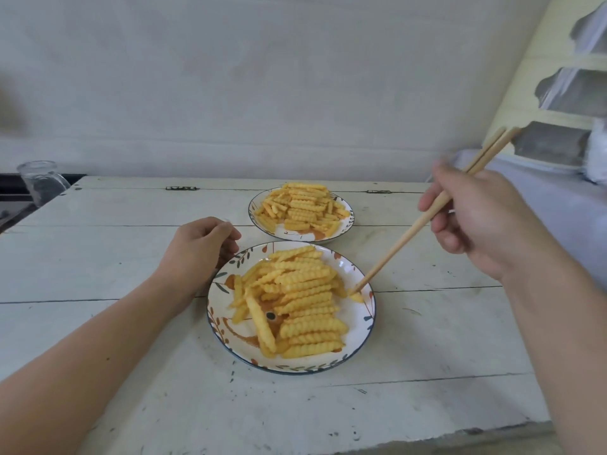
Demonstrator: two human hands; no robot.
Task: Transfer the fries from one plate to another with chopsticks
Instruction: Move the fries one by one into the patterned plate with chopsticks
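Two patterned plates of crinkle-cut fries stand on a white wooden table. The near plate [358, 343] holds a big pile of fries [302, 300]. The far plate [345, 228] holds another pile [302, 206]. My right hand [476, 218] grips a pair of wooden chopsticks [410, 234]. Their tips touch a small fry [356, 296] at the near plate's right rim. My left hand [200, 247] rests on the table, fingers curled against the near plate's upper left edge, holding nothing that I can see.
A clear glass jar [41, 182] stands at the table's [131, 257] far left corner. A wall runs behind the table. A pale cabinet with grey cut-outs [558, 93] rises at the right. The table's front edge is chipped.
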